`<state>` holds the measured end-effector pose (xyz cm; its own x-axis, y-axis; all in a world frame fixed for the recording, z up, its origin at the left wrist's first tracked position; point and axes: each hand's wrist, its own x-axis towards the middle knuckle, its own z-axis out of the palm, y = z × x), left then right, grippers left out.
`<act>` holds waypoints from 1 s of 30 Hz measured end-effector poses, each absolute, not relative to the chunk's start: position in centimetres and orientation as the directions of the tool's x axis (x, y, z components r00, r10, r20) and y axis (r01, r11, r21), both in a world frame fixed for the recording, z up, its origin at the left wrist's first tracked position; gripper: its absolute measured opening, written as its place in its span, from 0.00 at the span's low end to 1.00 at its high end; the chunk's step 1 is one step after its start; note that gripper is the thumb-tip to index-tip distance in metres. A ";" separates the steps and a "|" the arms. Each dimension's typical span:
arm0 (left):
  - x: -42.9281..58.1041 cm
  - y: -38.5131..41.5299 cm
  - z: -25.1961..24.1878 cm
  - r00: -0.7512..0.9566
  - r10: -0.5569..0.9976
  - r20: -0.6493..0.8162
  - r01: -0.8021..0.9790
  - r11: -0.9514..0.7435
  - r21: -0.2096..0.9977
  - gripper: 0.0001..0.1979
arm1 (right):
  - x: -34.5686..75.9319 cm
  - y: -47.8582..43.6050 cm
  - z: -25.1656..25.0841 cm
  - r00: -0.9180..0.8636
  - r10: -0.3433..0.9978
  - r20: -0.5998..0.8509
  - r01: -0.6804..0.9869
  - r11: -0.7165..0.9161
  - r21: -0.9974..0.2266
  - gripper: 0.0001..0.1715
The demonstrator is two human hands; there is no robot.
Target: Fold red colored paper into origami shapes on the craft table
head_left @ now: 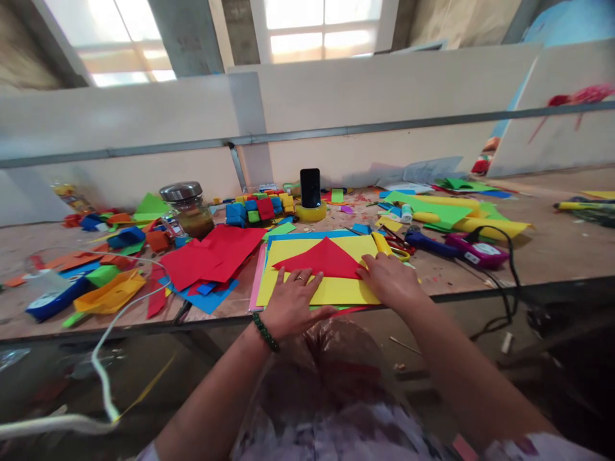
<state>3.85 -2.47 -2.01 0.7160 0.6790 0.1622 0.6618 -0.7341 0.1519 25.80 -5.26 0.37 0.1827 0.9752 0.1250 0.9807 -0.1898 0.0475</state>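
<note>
A red paper triangle [325,259] lies folded on a yellow sheet [293,251], which tops a stack of coloured sheets at the table's near edge. My left hand [292,301] rests flat with fingers spread on the triangle's lower left corner and the yellow sheet. It wears a ring and a green bead bracelet. My right hand [390,280] presses its fingertips on the triangle's lower right corner, fingers stretched forward. Neither hand grips anything.
Red sheets [211,256] lie to the left, beside a glass jar [189,208]. A phone [310,187] stands in a yellow tape roll. Scissors [396,246] and a purple glue gun [475,251] with a black cable lie to the right. Paper scraps cover the wooden table [552,253].
</note>
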 end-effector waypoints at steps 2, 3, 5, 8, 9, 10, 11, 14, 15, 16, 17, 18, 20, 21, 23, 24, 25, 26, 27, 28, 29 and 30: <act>4.1 -2.4 -2.2 0.706 0.684 0.183 0.668 -0.729 0.148 0.37 | 25.4 -5.5 0.3 0.016 0.975 0.222 0.994 -0.039 0.100 0.19; 4.2 -2.4 -2.3 0.705 0.683 0.193 0.668 -0.730 0.144 0.38 | 25.1 -5.5 0.2 -0.118 0.962 0.247 0.988 0.089 0.123 0.18; 4.5 -2.2 -2.3 0.703 0.679 0.211 0.668 -0.733 0.132 0.38 | 24.3 -5.5 0.0 -0.360 0.903 0.236 0.932 0.336 0.135 0.17; 4.7 -2.2 -2.1 0.701 0.676 0.226 0.670 -0.733 0.115 0.40 | 23.1 -5.3 -0.3 -0.465 0.863 0.196 0.885 0.450 0.119 0.17; 4.6 -2.2 -2.1 0.701 0.677 0.225 0.671 -0.733 0.114 0.41 | 22.9 -5.3 -0.3 -0.455 0.870 0.188 0.890 0.440 0.119 0.17; 4.4 -2.3 -2.0 0.700 0.679 0.222 0.672 -0.731 0.117 0.41 | 22.9 -5.3 -0.3 -0.439 0.880 0.184 0.898 0.423 0.118 0.17; 4.2 -2.4 -1.9 0.698 0.683 0.217 0.675 -0.728 0.120 0.40 | 23.1 -5.4 -0.3 -0.420 0.889 0.180 0.907 0.405 0.115 0.16; 2.8 -2.5 -1.5 0.665 0.719 0.202 0.710 -0.693 0.128 0.37 | 24.8 -6.3 -0.2 -0.343 0.921 0.182 0.938 0.327 0.112 0.16; 2.2 -2.5 -1.4 0.644 0.739 0.201 0.730 -0.671 0.129 0.36 | 25.7 -6.7 -0.4 -0.310 0.931 0.190 0.950 0.294 0.111 0.17; 1.7 -2.5 -1.3 0.619 0.759 0.200 0.752 -0.647 0.127 0.35 | 26.6 -7.2 -0.5 -0.274 0.940 0.202 0.961 0.257 0.107 0.19; 1.1 -2.4 -1.3 0.594 0.779 0.201 0.774 -0.622 0.123 0.35 | 27.5 -7.7 -0.8 -0.235 0.947 0.221 0.971 0.217 0.102 0.21; 0.6 -2.3 -1.2 0.570 0.796 0.202 0.794 -0.597 0.116 0.34 | 28.3 -8.2 -1.0 -0.196 0.951 0.240 0.979 0.177 0.096 0.22; -0.3 -1.8 -0.9 0.539 0.819 0.198 0.821 -0.563 0.093 0.32 | 29.5 -8.9 -1.5 -0.132 0.957 0.260 0.990 0.114 0.084 0.24; -0.5 -1.5 -0.8 0.535 0.824 0.189 0.827 -0.556 0.082 0.30 | 29.8 -9.2 -1.7 -0.114 0.959 0.260 0.992 0.096 0.079 0.25; -0.7 -0.5 -0.2 0.518 0.840 0.161 0.843 -0.534 0.070 0.26 | 30.0 -9.5 -1.8 -0.098 0.965 0.242 0.994 0.084 0.066 0.26; -0.6 0.1 0.1 0.504 0.851 0.150 0.853 -0.517 0.066 0.25 | 29.9 -9.5 -1.7 -0.094 0.969 0.229 0.995 0.083 0.058 0.26; -0.4 0.8 0.4 0.487 0.861 0.147 0.863 -0.500 0.069 0.25 | 29.7 -9.5 -1.6 -0.088 0.973 0.215 0.996 0.079 0.048 0.26; -0.1 1.5 0.7 0.472 0.869 0.151 0.870 -0.486 0.079 0.25 | 29.5 -9.5 -1.5 -0.080 0.976 0.201 0.997 0.074 0.037 0.26; 0.3 2.2 0.9 0.462 0.872 0.160 0.873 -0.479 0.090 0.27 | 29.4 -9.6 -1.4 -0.071 0.979 0.192 0.997 0.067 0.027 0.26; 0.9 2.9 1.1 0.466 0.868 0.171 0.866 -0.487 0.116 0.28 | 29.3 -9.6 -1.3 -0.061 0.979 0.193 0.998 0.059 0.020 0.26; 1.4 3.5 1.1 0.477 0.862 0.174 0.856 -0.500 0.133 0.30 | 29.1 -9.6 -1.2 -0.051 0.978 0.201 0.999 0.049 0.015 0.25; 1.9 4.0 1.0 0.486 0.857 0.170 0.847 -0.510 0.147 0.31 | 29.1 -9.7 -1.2 -0.038 0.976 0.213 0.999 0.037 0.011 0.25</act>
